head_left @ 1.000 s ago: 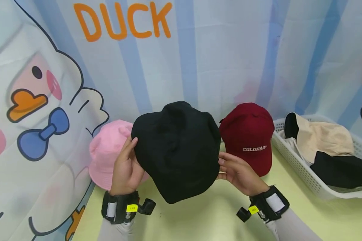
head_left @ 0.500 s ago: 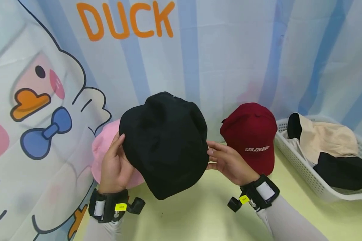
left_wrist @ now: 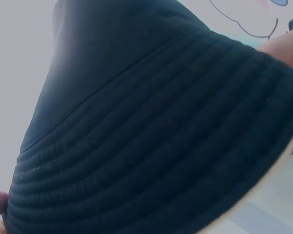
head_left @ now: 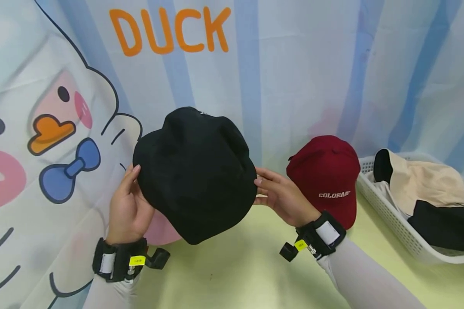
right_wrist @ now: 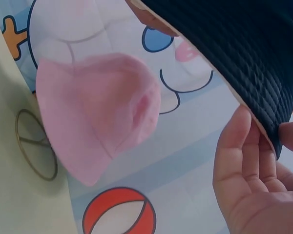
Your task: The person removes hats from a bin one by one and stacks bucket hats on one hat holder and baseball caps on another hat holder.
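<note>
A black bucket hat [head_left: 195, 171] hangs in the air between both hands, above the yellow-green table [head_left: 247, 270]. My left hand [head_left: 128, 206] grips its left brim and my right hand [head_left: 276, 197] pinches its right brim. In the left wrist view the stitched black brim [left_wrist: 156, 146] fills the frame. The right wrist view shows the brim's edge [right_wrist: 244, 68] pinched between thumb and fingers [right_wrist: 244, 151]. A pink bucket hat [right_wrist: 97, 112] stands on a wire stand below and behind the black one, mostly hidden in the head view [head_left: 160, 229].
A dark red cap [head_left: 326, 180] lettered COLORADO stands at the right. Farther right, a white basket [head_left: 386, 219] holds beige and black hats. A cartoon duck curtain [head_left: 62, 107] closes off the back and left. A wire ring stand [right_wrist: 36, 146] lies on the table.
Both hands have carried the black hat up and to the left, so that it now covers most of the pink hat. The red cap and basket have not moved.
</note>
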A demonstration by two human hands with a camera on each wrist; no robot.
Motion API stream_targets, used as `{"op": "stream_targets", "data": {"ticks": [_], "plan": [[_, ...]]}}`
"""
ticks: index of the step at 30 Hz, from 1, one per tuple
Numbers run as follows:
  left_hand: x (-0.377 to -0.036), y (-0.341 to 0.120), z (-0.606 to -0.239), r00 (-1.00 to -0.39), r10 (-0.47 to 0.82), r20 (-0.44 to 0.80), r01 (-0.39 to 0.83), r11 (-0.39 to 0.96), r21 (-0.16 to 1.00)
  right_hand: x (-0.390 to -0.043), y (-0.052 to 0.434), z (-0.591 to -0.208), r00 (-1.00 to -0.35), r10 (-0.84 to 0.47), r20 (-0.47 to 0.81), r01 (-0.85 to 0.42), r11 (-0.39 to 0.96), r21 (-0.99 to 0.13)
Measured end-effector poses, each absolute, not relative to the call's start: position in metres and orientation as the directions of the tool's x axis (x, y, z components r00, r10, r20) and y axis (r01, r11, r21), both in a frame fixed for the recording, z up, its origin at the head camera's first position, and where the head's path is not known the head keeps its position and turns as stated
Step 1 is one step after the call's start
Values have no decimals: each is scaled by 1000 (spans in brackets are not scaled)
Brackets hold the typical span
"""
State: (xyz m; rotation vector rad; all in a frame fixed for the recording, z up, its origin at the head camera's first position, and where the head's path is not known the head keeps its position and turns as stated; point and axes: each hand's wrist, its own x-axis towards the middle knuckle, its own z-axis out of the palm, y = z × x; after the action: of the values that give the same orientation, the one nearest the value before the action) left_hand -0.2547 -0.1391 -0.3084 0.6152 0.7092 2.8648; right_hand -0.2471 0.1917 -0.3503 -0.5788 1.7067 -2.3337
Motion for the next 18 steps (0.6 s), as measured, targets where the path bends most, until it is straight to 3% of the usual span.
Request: {"op": "stream_targets", "data": {"ticks": [11, 18], "plan": [[-265, -171, -297, -947, 140, 288, 26, -863, 504, -272, 155, -334, -908, -369, 199, -89, -294, -952], [-273, -189, -292, -966, 104, 238, 18, -888, 460, -284, 134, -325, -893, -395, 214, -91, -307, -947]]}}
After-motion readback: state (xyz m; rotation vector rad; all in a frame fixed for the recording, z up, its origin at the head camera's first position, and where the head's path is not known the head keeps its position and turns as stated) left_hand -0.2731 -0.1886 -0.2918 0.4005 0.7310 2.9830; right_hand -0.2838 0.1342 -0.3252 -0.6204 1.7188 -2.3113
